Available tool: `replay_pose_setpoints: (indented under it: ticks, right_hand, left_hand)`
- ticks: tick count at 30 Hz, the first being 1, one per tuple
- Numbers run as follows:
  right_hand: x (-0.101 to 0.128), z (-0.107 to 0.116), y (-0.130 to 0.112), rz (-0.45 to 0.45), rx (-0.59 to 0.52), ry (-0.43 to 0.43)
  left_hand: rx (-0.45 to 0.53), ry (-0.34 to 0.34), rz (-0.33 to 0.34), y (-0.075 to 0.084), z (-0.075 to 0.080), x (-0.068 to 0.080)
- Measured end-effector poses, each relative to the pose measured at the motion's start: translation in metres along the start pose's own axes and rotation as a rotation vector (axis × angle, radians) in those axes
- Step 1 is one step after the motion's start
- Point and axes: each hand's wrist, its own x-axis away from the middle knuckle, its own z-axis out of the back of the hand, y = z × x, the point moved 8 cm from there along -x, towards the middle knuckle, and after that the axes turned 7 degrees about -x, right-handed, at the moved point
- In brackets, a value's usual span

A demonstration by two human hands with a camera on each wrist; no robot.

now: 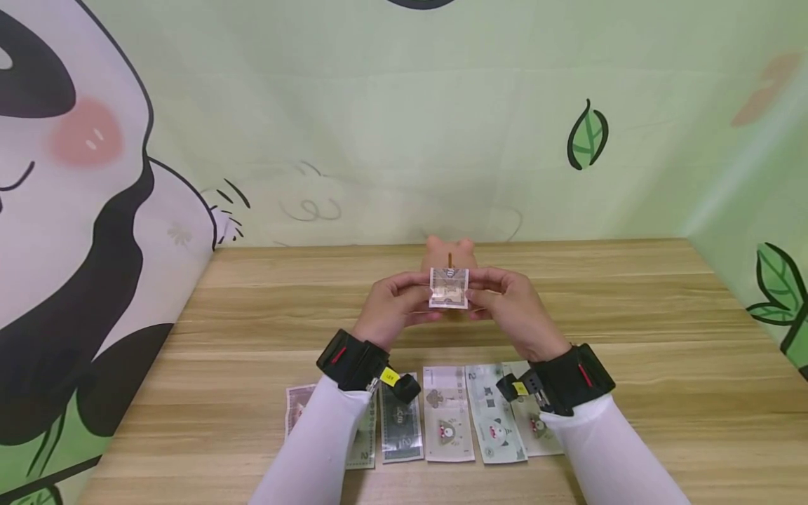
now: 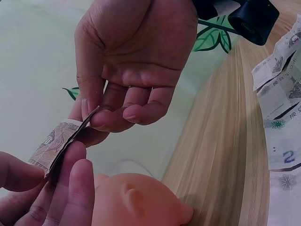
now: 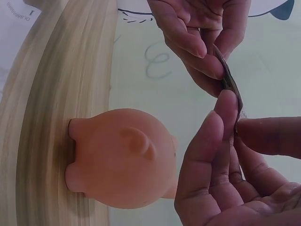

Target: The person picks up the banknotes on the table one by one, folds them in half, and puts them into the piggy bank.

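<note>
Both hands hold a folded banknote (image 1: 449,288) upright above the wooden worktop (image 1: 631,330), just in front of a peach piggy bank (image 1: 449,251). The left hand (image 1: 398,301) pinches the note's left edge between thumb and fingers; the right hand (image 1: 511,305) pinches its right edge. The note appears to be folded in half. A row of notes (image 1: 442,414) lies flat near the wrists.
</note>
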Motion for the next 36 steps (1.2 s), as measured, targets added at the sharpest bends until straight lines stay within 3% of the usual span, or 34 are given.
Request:
replay_pose_setpoints:
  ticks: [36]
  right_hand:
    - [0.0012,-0.0015,-0.0019,0.02,0.001,-0.004]
  left_hand:
    - [0.006,0.002,-0.022,-0.0001,0.0009,-0.0005]
